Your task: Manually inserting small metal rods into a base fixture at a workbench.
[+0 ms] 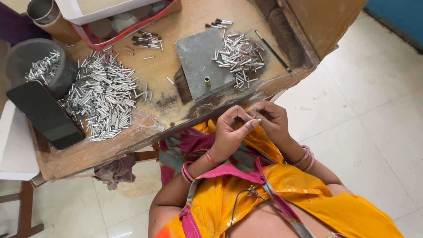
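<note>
Worn wooden bench (145,132) over pale floor tiles, seen from above your lap. At far left a dark round tub (26,55) holds short silver metal tubes, with a black flat phone (44,113) lying against it. Just right of that spreads the large heap of loose silver tubes (103,94), then a grey square metal block (200,61) carrying a small brass peg (207,80), then a smaller scatter of silver tubes (238,55) and a thin dark rod (273,52). Below the bench edge, your left hand (231,130) pinches one small silver tube (257,120) between thumb and forefinger; your right hand (273,119) closes narrowly on it from the other side, fingertips touching. Keep both pinches light and near the tube's ends, hold it level, and work close over your lap so a dropped piece lands on cloth.
</note>
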